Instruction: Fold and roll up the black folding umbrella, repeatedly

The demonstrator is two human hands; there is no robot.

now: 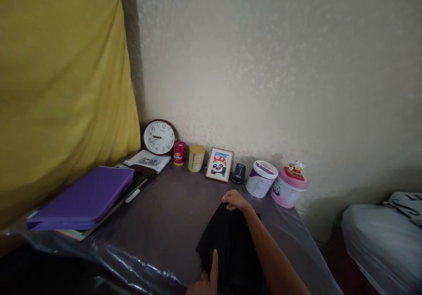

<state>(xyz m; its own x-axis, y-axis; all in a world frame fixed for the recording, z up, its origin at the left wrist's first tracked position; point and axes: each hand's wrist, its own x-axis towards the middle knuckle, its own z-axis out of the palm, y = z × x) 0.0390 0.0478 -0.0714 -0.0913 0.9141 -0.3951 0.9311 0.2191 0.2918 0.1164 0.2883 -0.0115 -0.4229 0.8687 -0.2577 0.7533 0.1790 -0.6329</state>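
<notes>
A black cloth (227, 246) lies on the table in front of me, its lower part running out of the picture at the bottom. My right hand (234, 199) reaches over it to the far edge and has a bit of that edge pinched between thumb and fingers. At the near left side of the cloth is my left hand (203, 282), partly cut off by the frame. Its index finger points straight out along the fabric while the other visible fingers are bent. Nothing shows in the left hand's grasp.
Along the wall stand a clock (160, 137), a red can (179, 153), a yellow-lidded container (197, 158), a panda picture frame (220, 165), a small black device (238, 173), a white-and-purple tub (261, 179) and a pink-lidded tub (289, 189) bearing a cat figurine (297, 167). A purple folder (82, 196) lies left.
</notes>
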